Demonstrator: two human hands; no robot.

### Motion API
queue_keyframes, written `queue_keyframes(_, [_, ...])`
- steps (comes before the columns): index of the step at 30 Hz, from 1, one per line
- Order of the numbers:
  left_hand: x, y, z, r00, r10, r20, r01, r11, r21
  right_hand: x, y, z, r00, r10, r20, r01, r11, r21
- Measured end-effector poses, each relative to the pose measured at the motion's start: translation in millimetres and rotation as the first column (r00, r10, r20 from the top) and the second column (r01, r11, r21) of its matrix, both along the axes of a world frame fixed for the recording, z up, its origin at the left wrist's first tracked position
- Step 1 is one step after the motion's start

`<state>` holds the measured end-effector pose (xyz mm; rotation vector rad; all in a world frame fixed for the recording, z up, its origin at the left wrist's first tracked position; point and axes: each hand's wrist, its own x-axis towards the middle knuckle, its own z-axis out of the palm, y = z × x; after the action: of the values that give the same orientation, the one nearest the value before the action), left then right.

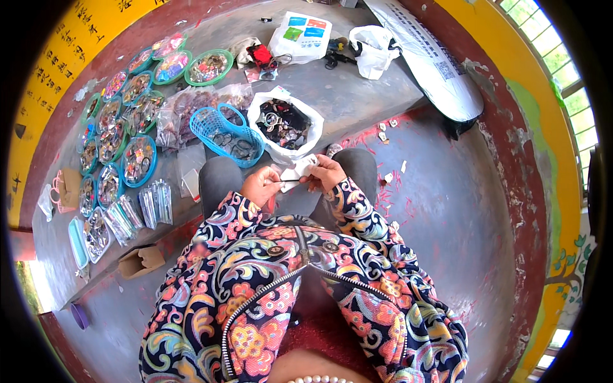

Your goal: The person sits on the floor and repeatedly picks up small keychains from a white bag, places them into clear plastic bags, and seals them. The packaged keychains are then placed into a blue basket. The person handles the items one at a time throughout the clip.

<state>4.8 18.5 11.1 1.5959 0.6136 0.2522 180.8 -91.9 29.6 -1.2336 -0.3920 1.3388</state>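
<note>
While the person is sitting with both knees up, the two hands are meeting just in front of the knees, close to the white bag (285, 124) full of small dark pieces. The left hand (260, 185) is coming up from the patterned sleeve with the wrist bent a little inward, and its fingers are curling together around a thin dark piece (290, 181) (it looks like a hair clip or pin, but it is too small to tell). The right hand (327, 172) is reaching in from the other side, the back of the hand turned up, and its fingers are pinching together on a small white card (300, 167). The card is lying between the two hands, just below the white bag, and the thin dark piece is touching its lower edge.

To the left of the white bag, a blue plastic basket (220, 124) is standing on the grey ledge (357, 96), touching the bag's side. Farther left of the bag, many round trays (137, 159) with green and blue rims are lying in rows, filled with small colourful items. Behind the bag, a second white bag (373, 50) and a printed white pouch (300, 37) are resting near the far edge of the ledge.
</note>
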Motion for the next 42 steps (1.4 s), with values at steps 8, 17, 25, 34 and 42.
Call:
queue_keyframes(8, [3,-7,16,0.992,0.110,0.068,-0.095,0.978,-0.188,-19,0,-5,0.944,-0.229,0.237,0.196,0.969,0.154])
queue_keyframes(17, [6,-11,20,0.978,0.178,0.105,-0.196,0.962,0.192,-10,0,-6,0.951,-0.265,0.160,0.274,0.961,-0.037])
queue_keyframes(25, [7,-12,8,0.995,0.072,0.076,-0.071,0.997,-0.009,-1,-4,-13,0.929,-0.311,-0.201,0.287,0.948,-0.137])
queue_keyframes(34, [4,0,10,0.958,0.227,0.176,-0.156,0.926,-0.345,9,-6,2,0.980,0.158,-0.123,-0.178,0.969,-0.173])
queue_keyframes(42, [6,-7,4,0.977,0.010,0.213,0.035,0.978,-0.206,-5,-6,-8,0.922,-0.019,-0.387,0.002,0.999,-0.045])
